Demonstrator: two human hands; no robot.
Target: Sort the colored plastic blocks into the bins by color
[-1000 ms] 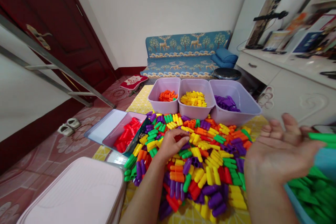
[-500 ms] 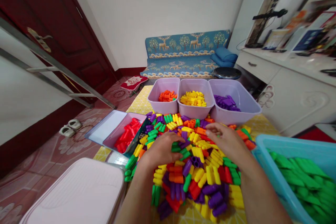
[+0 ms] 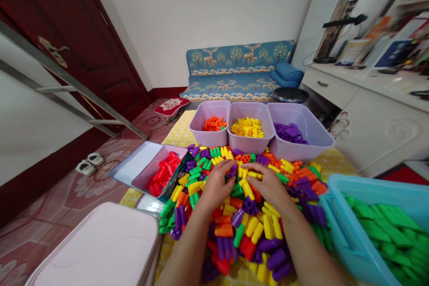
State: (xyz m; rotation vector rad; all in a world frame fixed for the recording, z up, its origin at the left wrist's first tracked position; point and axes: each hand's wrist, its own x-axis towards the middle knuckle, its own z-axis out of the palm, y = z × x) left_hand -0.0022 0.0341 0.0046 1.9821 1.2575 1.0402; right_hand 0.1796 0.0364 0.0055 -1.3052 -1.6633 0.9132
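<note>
A heap of small plastic pegs (image 3: pixel 258 228) in red, orange, yellow, green and purple lies on a yellow mat (image 3: pixel 179 132). My left hand (image 3: pixel 216 185) rests palm down on the heap's middle, its fingers curled round pegs. My right hand (image 3: pixel 270 185) sits beside it, fingertips pinched among yellow and green pegs. Behind the heap stand three lilac bins: orange pegs (image 3: pixel 214 123), yellow pegs (image 3: pixel 247 127), purple pegs (image 3: pixel 291 132). A lilac bin (image 3: pixel 152 172) at the left holds red pegs. A blue bin (image 3: pixel 348 239) at the right holds green ones.
A white lidded box (image 3: pixel 100 246) sits at the near left. A dark red door (image 3: pixel 77 44) and a metal ladder rail (image 3: pixel 67 82) are on the left. A blue patterned sofa (image 3: pixel 234 69) stands at the back and a white cabinet (image 3: pixel 372 111) on the right.
My right hand came back from over the blue bin to the heap, then slid left until it lay beside my left hand. My left hand stayed on the heap, shifting slightly.
</note>
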